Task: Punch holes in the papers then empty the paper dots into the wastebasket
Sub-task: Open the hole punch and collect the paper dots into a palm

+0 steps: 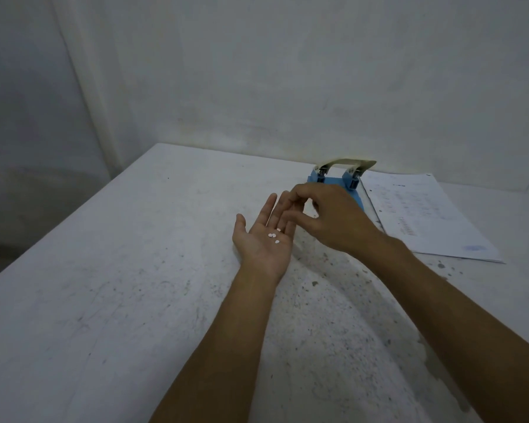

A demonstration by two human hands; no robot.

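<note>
Over the middle of the table (110,270), the left hand (264,236) lies palm up, fingers (271,209) stretched flat and released toward twelve o'clock, gripping nothing. Look at that palm: it is serving as the cup, and three white dots (273,236) sit loose in its hollow, close together, with one more pale fleck just above them at the base of the fingers. Right hand (330,216) comes across from four o'clock and hangs over the left fingertips, back of the hand up, thumb and forefinger pinched together at the tip; whether a dot sits in that pinch, I cannot tell, it is too small and blurred.

At twelve o'clock from the hands, touching the far wall (287,71), the punch (333,178) stands on its blue base with its pale lever raised; the right hand covers the near part of the base, so what its tray holds is hidden. Just beside the punch at three o'clock, the papers (422,215) lie flat in a stack on the table, printed side up, with small holes showing along the left edge. Table surface is white, scuffed and speckled with dark marks, heaviest under the right forearm.
</note>
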